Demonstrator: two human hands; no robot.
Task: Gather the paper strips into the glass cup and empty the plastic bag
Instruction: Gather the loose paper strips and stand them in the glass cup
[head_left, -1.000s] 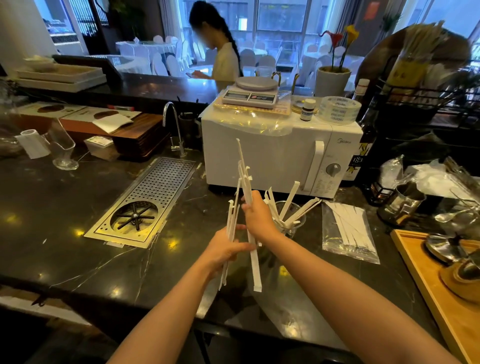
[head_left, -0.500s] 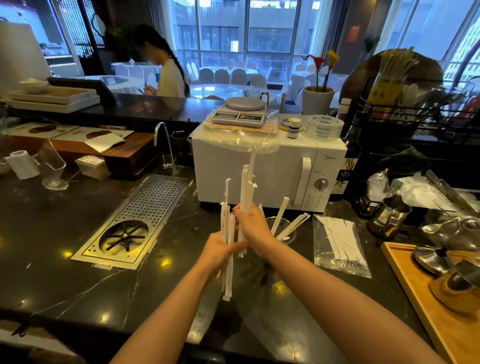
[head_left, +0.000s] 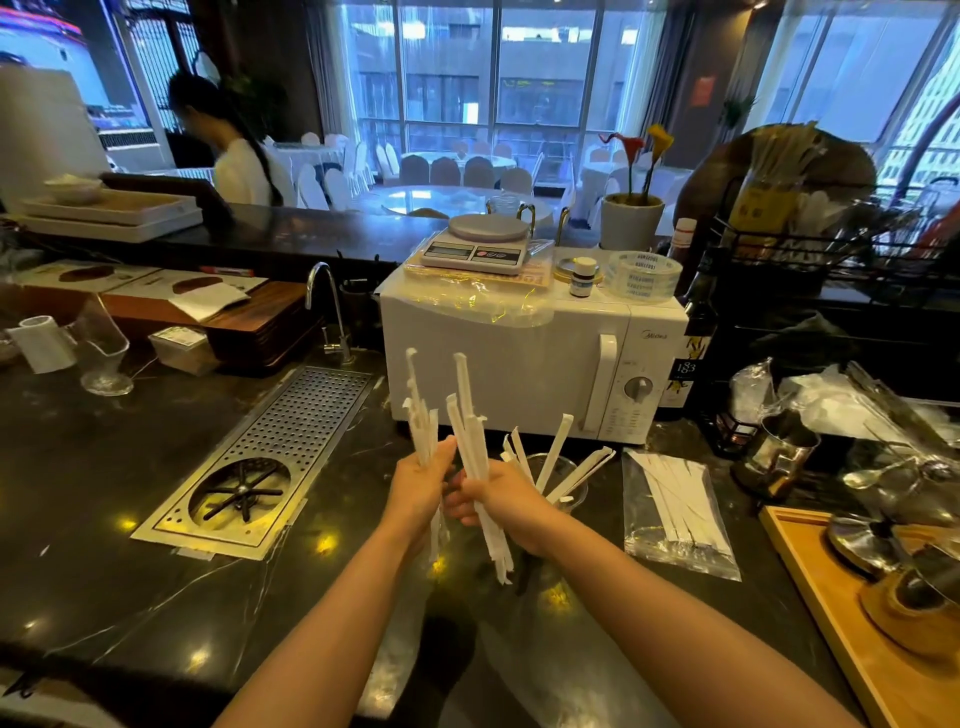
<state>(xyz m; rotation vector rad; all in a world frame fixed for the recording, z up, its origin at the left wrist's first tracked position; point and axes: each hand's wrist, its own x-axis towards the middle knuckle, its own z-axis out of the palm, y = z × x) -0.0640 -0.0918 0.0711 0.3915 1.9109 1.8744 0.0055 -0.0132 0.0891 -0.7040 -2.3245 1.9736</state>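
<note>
Both hands hold bundles of white paper strips upright above the dark counter. My left hand (head_left: 421, 488) grips one bundle (head_left: 418, 410). My right hand (head_left: 498, 501) grips a second, longer bundle (head_left: 467, 426) whose lower ends hang below the fist. The two fists nearly touch. Just behind my right hand stands the glass cup (head_left: 574, 486) with several strips (head_left: 556, 457) leaning in it. To the right lies a clear plastic bag (head_left: 675, 512) flat on the counter, with more strips inside.
A white microwave (head_left: 519, 358) stands right behind the cup. A perforated metal drain tray (head_left: 270, 457) is set into the counter at left. A wooden tray (head_left: 852, 597) with metal ware sits at right. A person stands behind the far counter.
The two bundles, held together in a single stack, have separated into one bundle per hand. The view has shifted, and the person in the background has moved left.
</note>
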